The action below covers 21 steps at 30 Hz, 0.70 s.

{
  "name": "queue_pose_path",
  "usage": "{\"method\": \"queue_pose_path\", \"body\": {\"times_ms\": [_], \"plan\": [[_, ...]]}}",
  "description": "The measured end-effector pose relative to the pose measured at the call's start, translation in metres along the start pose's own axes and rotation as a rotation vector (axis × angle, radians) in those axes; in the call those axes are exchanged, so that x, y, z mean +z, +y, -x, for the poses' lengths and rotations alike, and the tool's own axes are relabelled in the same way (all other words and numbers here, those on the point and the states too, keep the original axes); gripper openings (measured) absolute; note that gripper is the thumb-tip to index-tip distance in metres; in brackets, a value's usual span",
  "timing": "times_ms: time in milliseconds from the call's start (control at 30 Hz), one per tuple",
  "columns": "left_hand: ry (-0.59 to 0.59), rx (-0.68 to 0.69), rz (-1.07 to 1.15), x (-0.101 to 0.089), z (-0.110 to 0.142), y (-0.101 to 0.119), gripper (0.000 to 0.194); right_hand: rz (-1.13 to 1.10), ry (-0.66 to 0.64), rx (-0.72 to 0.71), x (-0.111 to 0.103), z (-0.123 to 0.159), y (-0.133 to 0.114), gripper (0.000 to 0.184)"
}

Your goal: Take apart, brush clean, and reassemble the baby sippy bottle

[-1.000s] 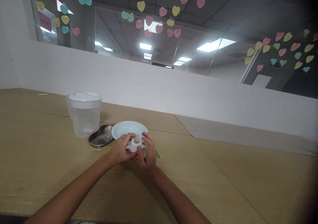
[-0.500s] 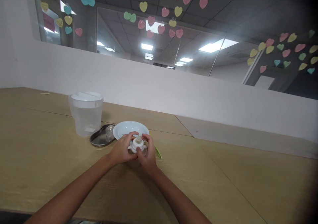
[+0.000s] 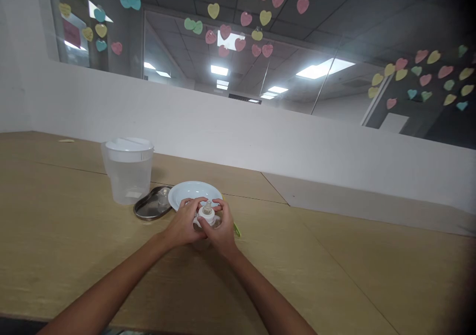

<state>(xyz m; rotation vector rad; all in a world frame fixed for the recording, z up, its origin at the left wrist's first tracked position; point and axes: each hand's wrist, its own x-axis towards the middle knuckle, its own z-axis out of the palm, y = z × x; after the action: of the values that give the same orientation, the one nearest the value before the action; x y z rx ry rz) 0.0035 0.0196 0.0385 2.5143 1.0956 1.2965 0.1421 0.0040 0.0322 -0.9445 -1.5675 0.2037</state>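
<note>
Between my two hands stands a baby bottle [image 3: 207, 216] with a white collar, side handles and a clear teat pointing up. My left hand [image 3: 187, 224] is wrapped round its left side, fingers curling behind the collar. My right hand [image 3: 220, 227] grips the right side, its thumb pressed across the front of the white collar. Most of the bottle's body is hidden by my hands. Just behind them sits a pale blue bowl [image 3: 193, 189], and a green-handled tool [image 3: 237, 230] lies partly hidden to the right of my right hand.
A lidded plastic jug [image 3: 131, 174] of clear liquid stands on the left of the wooden table [image 3: 316, 275]. Beside it is a metal kidney dish [image 3: 148, 210] holding a small clear cup [image 3: 163, 196]. A white wall [image 3: 208, 122] with windows rises behind the table.
My right thumb has shifted left and up across the bottle's collar. Both hands stay on the bottle, and the other objects keep their places.
</note>
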Motion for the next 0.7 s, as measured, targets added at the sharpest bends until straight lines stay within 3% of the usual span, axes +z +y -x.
{"method": "queue_pose_path", "body": {"times_ms": [200,433,533,700], "plan": [[-0.022,-0.023,0.033,-0.0012,0.0007,0.0012,0.066,-0.107,-0.134,-0.087,-0.0024,0.0031,0.0033,0.032],[-0.01,-0.006,0.071,0.0047,0.0019,-0.0009,0.068,0.015,-0.002,0.028,0.0025,0.0009,0.001,0.038],[0.0,-0.015,0.078,0.0052,0.0021,-0.0004,0.069,0.017,-0.014,0.028,0.0018,0.0015,0.0013,0.038],[0.015,0.014,0.079,0.0059,0.0029,-0.0025,0.068,-0.036,-0.124,-0.093,-0.0012,0.0036,0.0054,0.034]]}}
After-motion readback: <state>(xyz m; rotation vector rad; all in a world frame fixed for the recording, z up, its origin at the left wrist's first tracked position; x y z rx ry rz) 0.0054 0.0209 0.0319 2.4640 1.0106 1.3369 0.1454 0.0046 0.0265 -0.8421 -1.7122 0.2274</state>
